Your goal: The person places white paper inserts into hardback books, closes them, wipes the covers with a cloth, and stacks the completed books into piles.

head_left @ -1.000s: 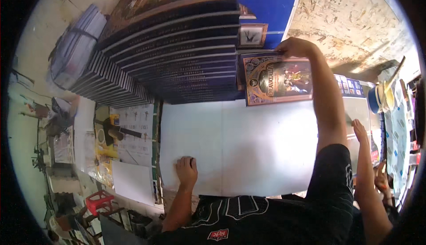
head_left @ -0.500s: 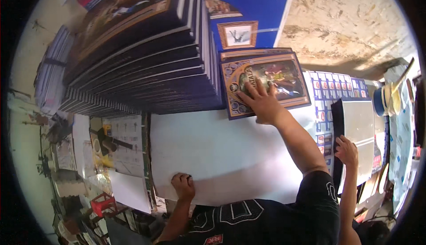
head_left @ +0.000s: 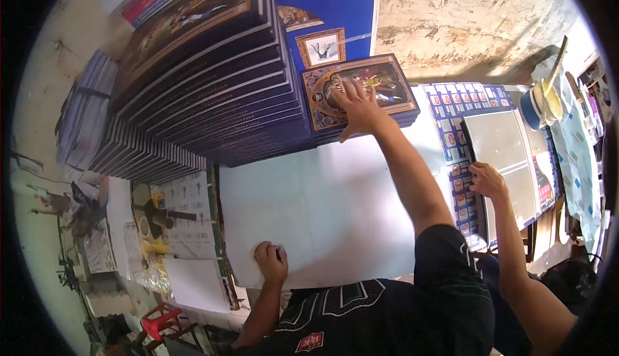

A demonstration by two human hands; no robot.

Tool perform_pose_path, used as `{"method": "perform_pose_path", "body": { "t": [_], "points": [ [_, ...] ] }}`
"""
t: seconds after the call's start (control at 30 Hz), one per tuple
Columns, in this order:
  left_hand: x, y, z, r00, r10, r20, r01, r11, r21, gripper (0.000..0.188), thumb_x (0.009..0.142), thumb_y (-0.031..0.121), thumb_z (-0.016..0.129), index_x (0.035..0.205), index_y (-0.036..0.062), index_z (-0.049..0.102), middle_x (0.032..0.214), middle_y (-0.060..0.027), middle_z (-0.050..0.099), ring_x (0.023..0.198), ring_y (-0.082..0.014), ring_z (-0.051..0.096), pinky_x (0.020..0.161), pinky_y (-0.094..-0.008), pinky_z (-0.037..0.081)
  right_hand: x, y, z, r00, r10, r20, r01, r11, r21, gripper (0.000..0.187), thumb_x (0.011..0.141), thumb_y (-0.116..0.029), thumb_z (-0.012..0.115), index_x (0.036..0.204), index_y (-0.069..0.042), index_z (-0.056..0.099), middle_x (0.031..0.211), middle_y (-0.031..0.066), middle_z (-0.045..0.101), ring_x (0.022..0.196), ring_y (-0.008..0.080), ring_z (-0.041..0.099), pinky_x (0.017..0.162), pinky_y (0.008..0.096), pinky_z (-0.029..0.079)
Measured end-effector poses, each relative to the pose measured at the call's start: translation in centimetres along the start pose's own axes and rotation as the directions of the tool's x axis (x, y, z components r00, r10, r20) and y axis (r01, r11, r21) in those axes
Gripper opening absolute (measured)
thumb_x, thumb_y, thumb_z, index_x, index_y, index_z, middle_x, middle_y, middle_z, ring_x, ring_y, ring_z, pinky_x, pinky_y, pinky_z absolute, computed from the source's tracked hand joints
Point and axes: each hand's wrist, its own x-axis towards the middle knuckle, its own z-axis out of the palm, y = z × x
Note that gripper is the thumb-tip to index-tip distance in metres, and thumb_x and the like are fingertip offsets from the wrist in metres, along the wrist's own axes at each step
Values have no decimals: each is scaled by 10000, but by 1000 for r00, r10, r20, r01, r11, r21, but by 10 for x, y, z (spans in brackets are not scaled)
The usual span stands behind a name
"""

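My right hand [head_left: 358, 108] lies with fingers spread on the top of a short stack of dark hardcover books [head_left: 393, 84], whose top cover carries a coloured picture and a gold border. The thumb hangs near the front edge. My left hand [head_left: 271, 262] rests on the pale work surface [head_left: 309, 214] near its front edge, fingers curled; something small and dark shows at them, too little to name. A tall pile of similar books [head_left: 213, 92] rises just left of the short stack.
At right, a co-worker's hand [head_left: 490, 179] touches a large grey board cover [head_left: 500, 140] on blue printed sheets [head_left: 454, 138]. Beyond it stands a tub [head_left: 540, 106] with a stick in it. A blue panel [head_left: 354, 8] leans behind the books. A red stool [head_left: 161, 320] stands lower left.
The top book, turned and jutting toward me before, now lies squared on the short stack under my right hand. The co-worker's grey cover sits differently. The whole view has shifted slightly.
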Motion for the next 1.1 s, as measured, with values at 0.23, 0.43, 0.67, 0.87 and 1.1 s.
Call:
{"method": "perform_pose_path", "body": {
  "t": [0.23,0.43,0.67,0.87,1.1],
  "points": [
    [85,-50,-90,887,-441,-134,346,830,-438,168,975,156,515,907,19,582,724,-90,602,592,-205,547,577,-346,439,-153,-131,77,927,235,-291,44,704,708,382,833,-197,743,1160,-45,617,1088,151,661,993,290,651,857,363,523],
    [114,-260,-119,831,-410,-376,393,911,-124,429,1016,356,448,823,13,619,626,-160,601,606,-369,603,569,-444,457,-254,-240,127,977,15,213,-170,662,730,305,898,-262,666,1115,-49,645,1013,144,689,873,291,687,771,391,545],
    [110,-327,-127,994,-95,-61,108,956,271,490,1005,468,409,1205,60,592,1146,-238,612,1060,-448,560,863,-508,453,-269,-302,133,945,-79,318,-171,709,684,309,907,-275,646,1125,-57,646,1053,144,683,897,290,690,779,397,548],
    [120,-269,-158,986,-165,26,148,933,329,634,959,538,461,1383,68,487,1429,-283,422,1359,-444,354,1114,-518,286,-298,-291,143,929,113,352,-313,748,586,314,892,-206,659,1154,-34,635,1114,153,677,948,292,693,835,385,545],
    [123,-284,-193,972,-164,-170,138,978,-154,490,928,149,603,1399,93,478,1470,-257,384,1332,-409,407,1030,-447,420,-321,-270,128,926,185,330,-344,776,529,281,863,-147,681,1102,-5,641,1056,172,684,909,301,698,769,386,550]
  ]
}}
